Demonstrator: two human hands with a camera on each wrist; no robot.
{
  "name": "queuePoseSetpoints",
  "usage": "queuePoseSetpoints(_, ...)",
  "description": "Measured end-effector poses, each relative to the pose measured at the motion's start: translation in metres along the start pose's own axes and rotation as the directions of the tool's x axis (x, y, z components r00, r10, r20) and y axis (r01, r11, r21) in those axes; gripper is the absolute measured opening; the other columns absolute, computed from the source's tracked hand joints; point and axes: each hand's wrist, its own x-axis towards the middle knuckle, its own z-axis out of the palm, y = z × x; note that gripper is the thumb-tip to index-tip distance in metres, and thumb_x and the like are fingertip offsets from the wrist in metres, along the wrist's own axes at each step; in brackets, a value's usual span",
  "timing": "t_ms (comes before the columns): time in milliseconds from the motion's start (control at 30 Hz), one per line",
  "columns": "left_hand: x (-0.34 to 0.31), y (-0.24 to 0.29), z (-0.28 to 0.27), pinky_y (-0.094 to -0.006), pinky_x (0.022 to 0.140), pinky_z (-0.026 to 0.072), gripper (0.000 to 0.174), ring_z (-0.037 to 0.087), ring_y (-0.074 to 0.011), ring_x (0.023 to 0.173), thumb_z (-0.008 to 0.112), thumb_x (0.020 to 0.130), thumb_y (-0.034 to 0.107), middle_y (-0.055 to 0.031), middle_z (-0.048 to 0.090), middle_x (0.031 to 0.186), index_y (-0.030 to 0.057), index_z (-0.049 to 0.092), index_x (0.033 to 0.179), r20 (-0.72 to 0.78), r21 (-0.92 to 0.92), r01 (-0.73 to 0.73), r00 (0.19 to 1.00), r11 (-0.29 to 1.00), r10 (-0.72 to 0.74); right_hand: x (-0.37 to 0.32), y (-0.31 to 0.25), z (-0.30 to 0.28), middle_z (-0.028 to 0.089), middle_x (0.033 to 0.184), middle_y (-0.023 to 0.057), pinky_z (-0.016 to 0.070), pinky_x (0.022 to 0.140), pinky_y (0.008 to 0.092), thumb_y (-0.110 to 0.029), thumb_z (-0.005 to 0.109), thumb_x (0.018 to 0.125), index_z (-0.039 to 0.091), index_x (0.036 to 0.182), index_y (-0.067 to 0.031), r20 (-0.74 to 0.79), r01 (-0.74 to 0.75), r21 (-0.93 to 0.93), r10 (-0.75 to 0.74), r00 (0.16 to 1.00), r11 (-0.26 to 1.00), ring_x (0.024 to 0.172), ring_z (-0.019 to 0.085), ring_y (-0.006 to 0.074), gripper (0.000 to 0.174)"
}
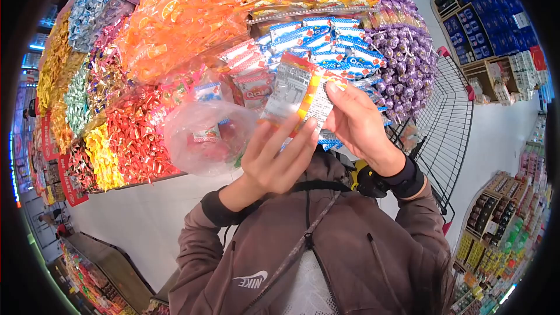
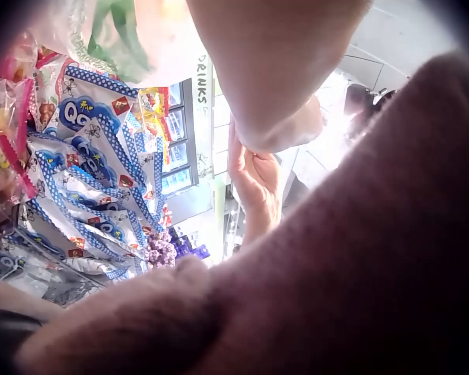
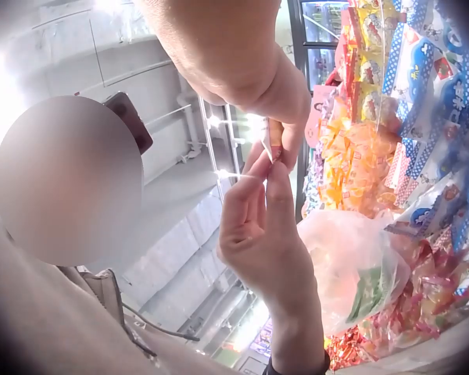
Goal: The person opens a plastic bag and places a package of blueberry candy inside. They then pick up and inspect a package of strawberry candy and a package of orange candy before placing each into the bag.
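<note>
Wrapped candies (image 1: 181,29) fill a shop display in front of a person. A silver-and-white candy packet (image 1: 300,93) is held up between both hands, its yellow stripe slanting, neither side plainly longer. The right hand (image 1: 364,128) pinches its right edge, thumb on top; the left hand (image 1: 277,160), fingers fairly straight, touches the lower edge.

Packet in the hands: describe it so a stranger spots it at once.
Find the heaped candies, then the right hand in front of them, above the brown jacket. It pinches the packet; unlike the blue-and-white packs behind, this one shows small print beside a yellow band.
</note>
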Motion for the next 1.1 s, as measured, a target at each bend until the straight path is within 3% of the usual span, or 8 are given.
queuePoseSetpoints(467, -0.0018, -0.0049, -0.0023, -0.0386, 0.09, 0.0328, 0.013, 0.054, -0.0197, 0.098, 0.058, 0.073, 0.014, -0.0024, 0.061, 0.098, 0.011, 0.057, 0.086, 0.045, -0.07, 0.001, 0.999, 0.998, 0.002, 0.0052, -0.0003, -0.0052, 0.051, 0.106, 0.0137, 0.0457, 0.078, 0.0299, -0.02, 0.037, 0.089, 0.037, 0.117, 0.0033, 0.002, -0.038, 0.018, 0.038, 0.999, 0.999, 0.094, 0.054, 0.0195, 0.037)
queuePoseSetpoints(567, 0.0004, -0.0055, -0.0036, -0.0387, 0.09, 0.033, 0.012, 0.054, -0.0197, 0.098, 0.058, 0.074, 0.014, -0.0026, 0.06, 0.098, 0.011, 0.057, 0.085, 0.047, -0.063, -0.004, 0.999, 0.998, 0.007, 0.0055, -0.0009, -0.0021, 0.051, 0.106, 0.0141, 0.0456, 0.079, 0.0303, -0.02, 0.038, 0.089, 0.036, 0.117, 0.0041, -0.007, -0.031, 0.028, 0.031, 0.999, 0.999, 0.095, 0.054, 0.0202, 0.037)
queuePoseSetpoints(667, 0.0036, -0.0068, -0.0032, -0.0352, 0.078, 0.0399, 0.004, 0.056, -0.0182, 0.093, 0.054, 0.074, 0.012, -0.0032, 0.061, 0.096, 0.0097, 0.057, 0.075, 0.004, -0.03, -0.024, 1.0, 0.999, 0.024, 0.0064, -0.0001, -0.0032, 0.051, 0.107, 0.0145, 0.0452, 0.079, 0.0307, -0.019, 0.037, 0.089, 0.036, 0.117, 0.0046, -0.001, -0.033, 0.018, 0.033, 0.999, 0.999, 0.096, 0.053, 0.0205, 0.037)
queuePoseSetpoints(1100, 0.0028, -0.0076, -0.0053, -0.0357, 0.079, 0.0395, 0.005, 0.055, -0.0177, 0.095, 0.055, 0.073, 0.012, -0.0031, 0.061, 0.097, 0.0093, 0.059, 0.074, 0.03, -0.042, -0.005, 1.0, 0.999, 0.006, 0.0081, 0.0004, -0.0039, 0.05, 0.109, 0.0139, 0.0424, 0.084, 0.032, -0.019, 0.036, 0.089, 0.036, 0.117, 0.0044, 0.036, -0.026, 0.019, 0.025, 0.999, 0.999, 0.098, 0.052, 0.0204, 0.037)
